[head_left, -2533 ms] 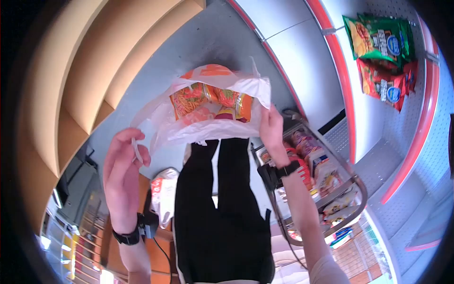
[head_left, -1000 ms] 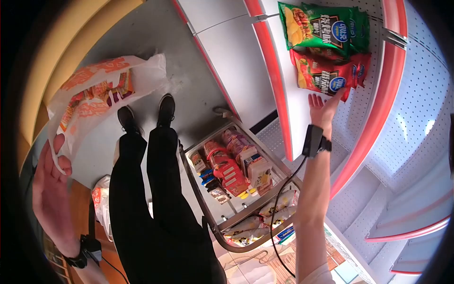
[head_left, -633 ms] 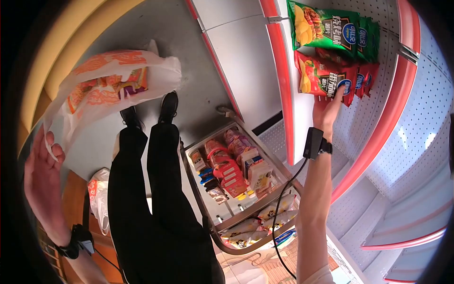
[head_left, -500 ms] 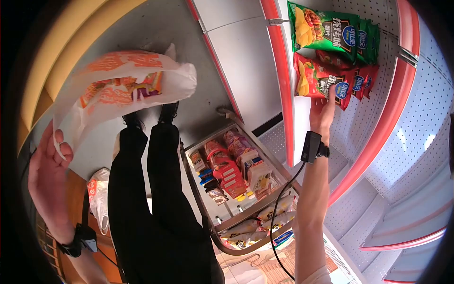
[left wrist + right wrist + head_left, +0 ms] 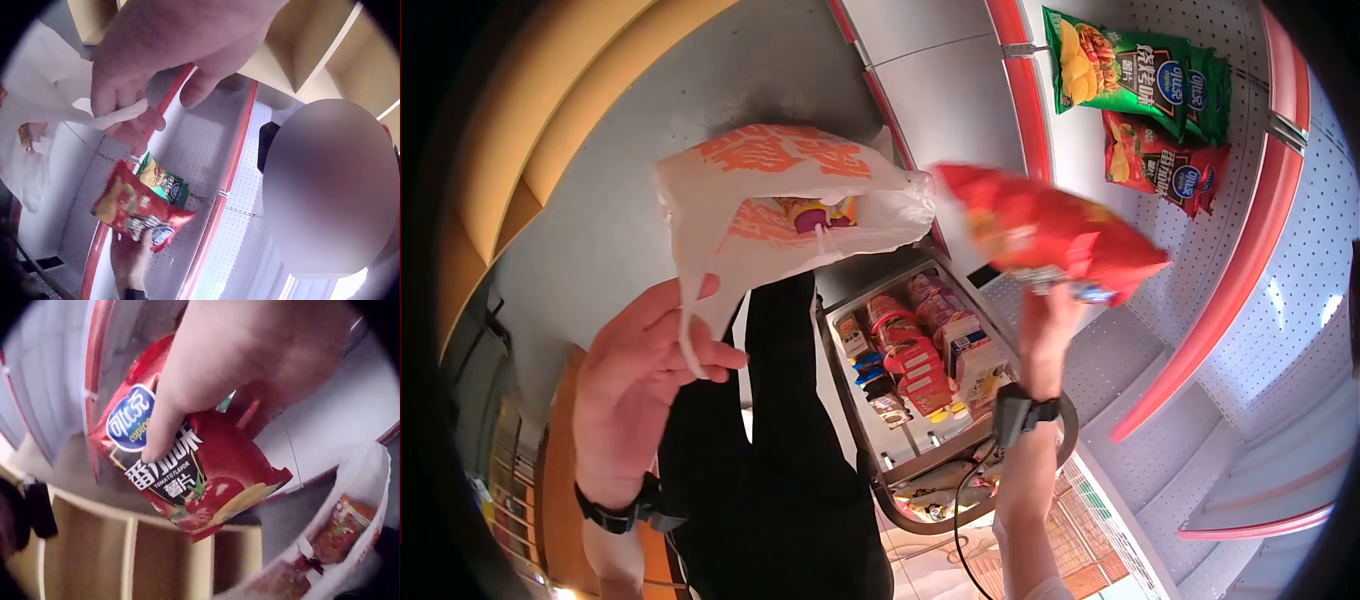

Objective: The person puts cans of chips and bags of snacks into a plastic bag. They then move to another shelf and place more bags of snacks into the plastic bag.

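My left hand pinches the handle of a white plastic bag printed in orange, with snack packets showing inside; the left wrist view shows the same hand pinching the handle. My right hand grips a red bag of tomato chips by its lower end, held up just right of the plastic bag's mouth. In the right wrist view my fingers curl over the chip bag, with the plastic bag below it.
A metal shopping cart full of packaged snacks stands in front of my legs. Green chip bags and red chip bags hang on the white pegboard shelf with red trim. Tan wooden shelving runs along the left.
My right hand took a red chip bag off the pegboard and brought it down and left toward the plastic bag. My left hand raised the plastic bag toward the middle.
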`<state>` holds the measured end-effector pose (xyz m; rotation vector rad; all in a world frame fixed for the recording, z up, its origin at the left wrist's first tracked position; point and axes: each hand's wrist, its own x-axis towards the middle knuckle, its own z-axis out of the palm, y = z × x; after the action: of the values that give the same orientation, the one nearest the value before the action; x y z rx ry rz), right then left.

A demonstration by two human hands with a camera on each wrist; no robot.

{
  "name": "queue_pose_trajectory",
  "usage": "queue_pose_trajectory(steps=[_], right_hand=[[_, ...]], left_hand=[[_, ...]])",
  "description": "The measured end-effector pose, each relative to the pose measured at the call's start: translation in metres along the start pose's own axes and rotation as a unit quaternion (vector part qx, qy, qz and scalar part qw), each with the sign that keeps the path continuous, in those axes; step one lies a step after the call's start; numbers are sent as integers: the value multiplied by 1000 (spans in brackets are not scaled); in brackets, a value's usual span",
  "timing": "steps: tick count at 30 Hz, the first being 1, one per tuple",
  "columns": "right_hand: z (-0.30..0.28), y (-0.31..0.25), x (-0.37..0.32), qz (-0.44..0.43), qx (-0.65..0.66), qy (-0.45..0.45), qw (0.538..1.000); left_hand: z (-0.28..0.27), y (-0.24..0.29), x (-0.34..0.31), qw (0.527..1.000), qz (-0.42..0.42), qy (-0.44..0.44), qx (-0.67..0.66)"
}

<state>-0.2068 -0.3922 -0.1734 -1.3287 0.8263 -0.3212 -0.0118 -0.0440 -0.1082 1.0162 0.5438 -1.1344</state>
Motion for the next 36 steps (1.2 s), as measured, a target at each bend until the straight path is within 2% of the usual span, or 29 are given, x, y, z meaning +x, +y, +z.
queue_pose_trajectory(steps=[1, 3, 5, 7, 9, 10, 12, 13, 15, 17, 19, 21, 23, 25, 27, 28, 29, 31, 33, 36], right_hand=[[23, 9, -12, 22, -52, -12, 998], [56, 31, -25, 48, -180, -103, 977], [103, 46, -15, 74, -194, -215, 954], [119, 96, -6, -38, -283, -286, 915], [147, 107, -1, -109, -354, -279, 886], [161, 121, -3, -110, -355, -279, 885], [183, 146, -12, -159, -438, -246, 850], [189, 150, -16, -158, -441, -245, 849], [201, 138, -19, -101, -337, -371, 860], [196, 118, -12, -135, -341, -362, 857], [173, 69, 6, -185, -361, -218, 888], [150, 24, 30, -169, -284, 22, 943], [112, -3, 76, -214, -199, 180, 939], [83, -37, 117, -142, -144, 207, 957], [54, -40, 153, -64, -108, 220, 967], [53, -42, 165, -28, -92, 199, 975], [52, -42, 176, -27, -92, 196, 976], [48, -38, 193, -9, -128, 136, 982], [52, -41, 200, 12, -99, 73, 992], [56, -41, 207, 33, -86, 40, 995]], left_hand=[[5, -2, 1, 1000, 0, 0, 4], [16, -6, 1, 999, -30, -10, -44], [26, -8, 1, 999, -44, -5, -8], [32, -11, 1, 997, -71, -33, -10], [37, -10, -2, 997, -76, -32, -3], [37, -9, -3, 996, -81, -30, 4], [39, -8, -5, 996, -89, -29, 11], [37, -6, -5, 996, -83, -23, 10], [32, -3, -6, 997, -75, -21, 4], [21, -1, -7, 999, -45, 13, -1], [8, 0, -9, 999, -29, 0, -28], [4, 3, -12, 999, 8, 43, 8], [-1, 1, -12, 999, 20, 34, 21], [-3, -1, -13, 999, 28, 25, 39], [-4, -2, -12, 998, 34, 29, 38], [-6, -3, -12, 997, 42, 37, 44], [-9, -4, -12, 997, 43, 39, 42], [-16, -5, -11, 995, 68, 48, 48], [-26, -3, -13, 994, 79, 57, 52], [-41, -7, -14, 993, 93, 58, 43]])
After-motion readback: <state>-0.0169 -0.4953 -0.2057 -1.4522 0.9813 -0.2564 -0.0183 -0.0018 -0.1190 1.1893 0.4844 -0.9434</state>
